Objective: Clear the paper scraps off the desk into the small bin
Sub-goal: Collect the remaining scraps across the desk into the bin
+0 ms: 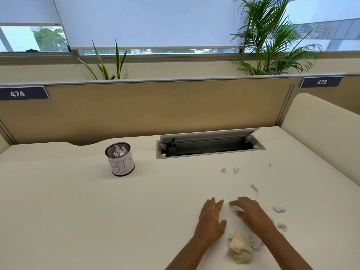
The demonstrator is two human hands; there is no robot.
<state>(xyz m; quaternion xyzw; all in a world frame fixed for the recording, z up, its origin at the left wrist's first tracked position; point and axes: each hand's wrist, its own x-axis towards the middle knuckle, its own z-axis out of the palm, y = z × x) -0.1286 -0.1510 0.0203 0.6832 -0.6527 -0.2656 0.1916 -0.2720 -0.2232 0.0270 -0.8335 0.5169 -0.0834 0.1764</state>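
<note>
A small mesh bin point(120, 159) with a paper label reading BIN stands on the white desk point(78, 211), left of centre; crumpled paper shows inside it. My left hand point(211, 221) lies flat on the desk with fingers apart. My right hand point(250, 211) hovers just right of it, fingers curled over a small white scrap point(233, 209). Between my forearms lies a large cream crumpled wad point(240, 248) next to a pale crumpled piece point(256, 244). Loose scraps lie further right: two small ones point(224, 170) point(236, 170), a torn strip point(254, 189), and two more point(279, 209) point(282, 226).
An open cable tray point(210, 146) with a raised lid is sunk into the desk behind the scraps. A tan partition point(155, 108) closes off the back, and a cream side panel point(321, 133) stands at the right. Plants rise behind the partition.
</note>
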